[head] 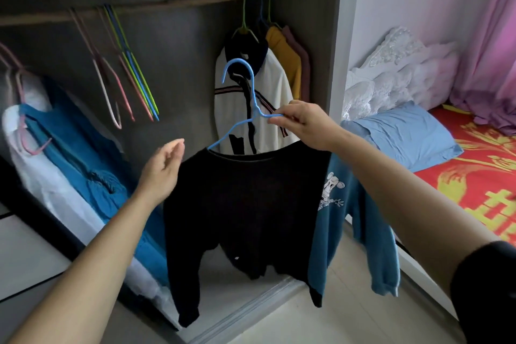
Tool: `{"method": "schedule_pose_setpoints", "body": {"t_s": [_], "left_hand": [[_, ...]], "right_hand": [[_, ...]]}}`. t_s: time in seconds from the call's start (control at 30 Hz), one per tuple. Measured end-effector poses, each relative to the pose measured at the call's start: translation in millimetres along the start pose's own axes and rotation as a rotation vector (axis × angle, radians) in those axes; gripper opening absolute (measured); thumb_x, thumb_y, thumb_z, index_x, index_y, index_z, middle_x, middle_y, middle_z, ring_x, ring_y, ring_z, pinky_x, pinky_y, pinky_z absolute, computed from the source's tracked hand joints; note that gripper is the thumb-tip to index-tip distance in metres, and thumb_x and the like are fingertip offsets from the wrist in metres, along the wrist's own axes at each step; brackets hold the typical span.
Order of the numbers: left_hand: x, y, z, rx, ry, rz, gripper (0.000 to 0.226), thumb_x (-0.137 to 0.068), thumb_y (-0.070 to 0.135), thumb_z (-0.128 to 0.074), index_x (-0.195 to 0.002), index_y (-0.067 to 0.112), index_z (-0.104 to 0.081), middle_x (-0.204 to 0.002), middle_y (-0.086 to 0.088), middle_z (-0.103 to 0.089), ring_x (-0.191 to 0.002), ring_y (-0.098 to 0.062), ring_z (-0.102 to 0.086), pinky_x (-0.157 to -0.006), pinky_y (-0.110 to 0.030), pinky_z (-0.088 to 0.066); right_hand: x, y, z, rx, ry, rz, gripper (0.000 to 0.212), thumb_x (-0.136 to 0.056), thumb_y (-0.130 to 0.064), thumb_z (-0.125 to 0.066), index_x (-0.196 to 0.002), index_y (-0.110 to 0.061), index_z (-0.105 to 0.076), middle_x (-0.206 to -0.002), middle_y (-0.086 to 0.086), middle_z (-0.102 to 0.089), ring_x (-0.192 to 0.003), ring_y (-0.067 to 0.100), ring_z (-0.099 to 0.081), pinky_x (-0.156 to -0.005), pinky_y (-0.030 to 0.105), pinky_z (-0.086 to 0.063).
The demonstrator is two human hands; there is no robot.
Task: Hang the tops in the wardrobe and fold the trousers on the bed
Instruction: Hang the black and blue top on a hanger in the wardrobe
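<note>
Two bare forearms reach forward from the bottom edge, the right one with a black sleeve [485, 288] pushed up near the elbow. At the open wardrobe [173, 50], the right hand [304, 126] pinches the slanting arm of a light blue hanger [252, 98] between thumb and fingertips. The hook stands free below the rail [167, 4] and is not on it.

A black and blue top [245, 204] hangs from this hanger, tilted so that its right shoulder sits just under the right hand. Its blue sleeve, with a white cartoon print beside it, droops toward the bed [474, 176]. The left hand [164, 170] is held open with relaxed fingers just beside the top's left shoulder; whether it touches the cloth cannot be told.

Directly behind the hook hangs a white jacket [275, 92] with dark trim. A yellow top [284, 53] and a mauve one [303, 64] are crowded against it at the rail's right end. Several empty hangers [131, 75] in pink, green and blue dangle left of the middle. At far left hang a blue garment [83, 153] and a white one [50, 190].

On the bed, with its red and yellow cover, lie a blue pillow [402, 137] and white lace bedding [391, 72]. A pink curtain [491, 36] hangs beyond.
</note>
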State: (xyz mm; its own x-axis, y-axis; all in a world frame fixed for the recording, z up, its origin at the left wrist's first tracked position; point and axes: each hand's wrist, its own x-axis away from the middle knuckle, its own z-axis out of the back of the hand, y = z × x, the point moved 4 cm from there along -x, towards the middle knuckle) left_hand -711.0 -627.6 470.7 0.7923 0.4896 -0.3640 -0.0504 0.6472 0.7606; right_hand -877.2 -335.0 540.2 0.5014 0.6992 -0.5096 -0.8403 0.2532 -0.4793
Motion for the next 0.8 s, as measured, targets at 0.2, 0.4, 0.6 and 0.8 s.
{"method": "schedule_pose_setpoints", "body": {"t_s": [0.2, 0.4, 0.6, 0.8], "left_hand": [[3.1, 9.4, -28.2, 0.184, -0.337, 0.049, 0.013, -0.093, 0.037, -0.065, -0.096, 0.043, -0.076, -0.102, 0.011, -0.076, -0.098, -0.004, -0.069, -0.077, -0.010, -0.050], [-1.4, 14.3, -35.8, 0.441, -0.307, 0.112, 0.027, -0.073, 0.036, -0.080, -0.098, 0.026, -0.079, -0.099, -0.005, -0.077, -0.093, -0.015, -0.073, -0.073, -0.016, -0.054], [-12.2, 38.0, -33.6, 0.454, -0.169, -0.009, 0.019, -0.071, 0.031, -0.083, -0.089, 0.027, -0.081, -0.092, 0.001, -0.077, -0.086, -0.007, -0.072, -0.074, -0.014, -0.053], [-12.1, 48.4, -32.5, 0.131, -0.286, -0.088, 0.012, -0.085, 0.034, -0.076, -0.097, 0.034, -0.073, -0.093, 0.016, -0.074, -0.086, 0.008, -0.065, -0.075, -0.004, -0.044]], "right_hand": [[-0.5, -5.7, 0.7, 0.032, -0.050, 0.029, 0.026, -0.098, -0.035, -0.062, -0.106, -0.014, -0.074, -0.085, -0.003, -0.059, -0.080, 0.010, -0.057, -0.074, 0.022, -0.048], [6.0, 2.0, 13.5, -0.037, -0.130, -0.008, 0.026, -0.101, -0.026, -0.059, -0.124, -0.020, -0.069, -0.095, 0.001, -0.066, -0.086, 0.013, -0.061, -0.082, 0.020, -0.049], [23.2, 28.7, 0.9, 0.077, -0.261, -0.089, 0.028, -0.101, -0.025, -0.058, -0.126, -0.019, -0.069, -0.091, -0.028, -0.060, -0.080, -0.021, -0.055, -0.076, 0.000, -0.036], [4.0, 9.7, 0.0, -0.044, -0.008, -0.044, 0.022, -0.100, -0.028, -0.060, -0.117, -0.019, -0.072, -0.085, -0.005, -0.061, -0.075, 0.005, -0.054, -0.072, 0.012, -0.041]]}}
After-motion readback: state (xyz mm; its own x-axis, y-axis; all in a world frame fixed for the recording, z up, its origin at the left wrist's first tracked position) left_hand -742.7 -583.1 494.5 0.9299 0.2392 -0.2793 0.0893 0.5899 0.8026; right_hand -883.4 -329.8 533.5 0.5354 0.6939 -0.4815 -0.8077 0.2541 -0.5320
